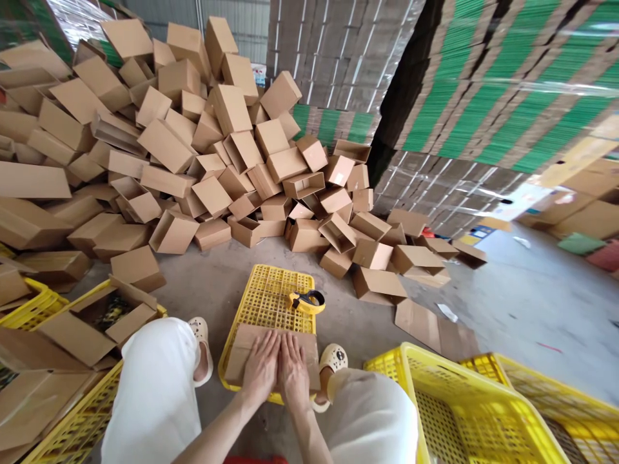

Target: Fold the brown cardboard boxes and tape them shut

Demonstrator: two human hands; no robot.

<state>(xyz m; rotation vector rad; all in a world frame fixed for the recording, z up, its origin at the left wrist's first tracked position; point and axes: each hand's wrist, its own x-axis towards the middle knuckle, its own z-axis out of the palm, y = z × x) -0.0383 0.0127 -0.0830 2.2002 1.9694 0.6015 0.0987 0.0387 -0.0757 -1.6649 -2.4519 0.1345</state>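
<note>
Forearms [227, 420] extended | left hand [261, 367] and right hand [294, 371] laid flat, grasping nothing | carton [240, 351] beneath both, along yellow crate's [268, 290] near edge | tape dispenser [302, 299] by its right edge | step, apparently: pressing carton closed | next move likely calls for lifting one hand

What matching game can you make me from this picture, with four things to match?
Things:
1. tape dispenser
2. left hand and right hand
3. tall stack on the right
4. small boxes

Place or look:
A. in a messy heap
B. green and brown stripes
C. on the yellow crate, beyond the cardboard
D. palms down on the cardboard

Pairs: 1-C; 2-D; 3-B; 4-A.
</note>
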